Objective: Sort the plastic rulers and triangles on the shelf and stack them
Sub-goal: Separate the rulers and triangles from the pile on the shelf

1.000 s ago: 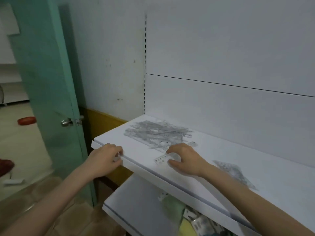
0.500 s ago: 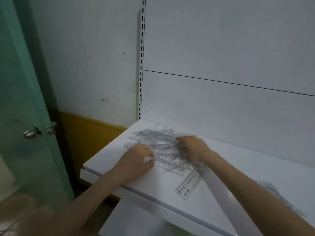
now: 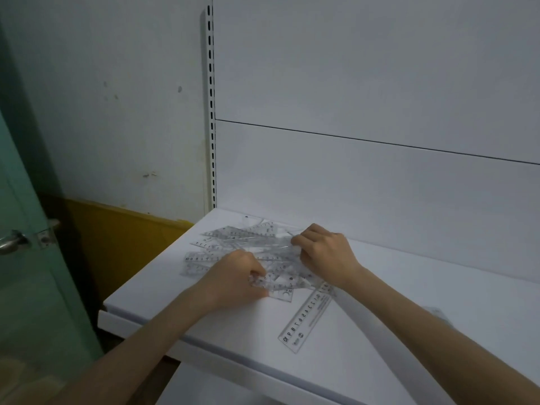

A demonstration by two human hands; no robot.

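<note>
A second ago the left hand [image 3: 236, 276] sat on the front lip of the shelf [image 3: 409, 287] and the right hand [image 3: 324, 252] rested on a small piece near that edge. Now both are further in, on the heap [image 3: 233, 241] of clear rulers and triangles at the shelf's left end, much where they were half a second back. The left hand is curled, thumb and fingers pinching a marked ruler [image 3: 280, 290] at the heap's near edge, the end that reads 19 and 20. The right hand is bent over the heap's far right side, fingertips down among the pieces. The lone ruler [image 3: 306, 317] lies slanted toward the front just as before, its far end running under the right wrist.

The plastic is see-through and overlapping, so I cannot count the pieces, nor tell whether the right fingers hold one or only press on it. The right forearm covers most of another clear piece [image 3: 438, 312] further along the shelf. The green door [image 3: 29, 287] is cut off at the left, its handle [image 3: 11, 242] blurred.
</note>
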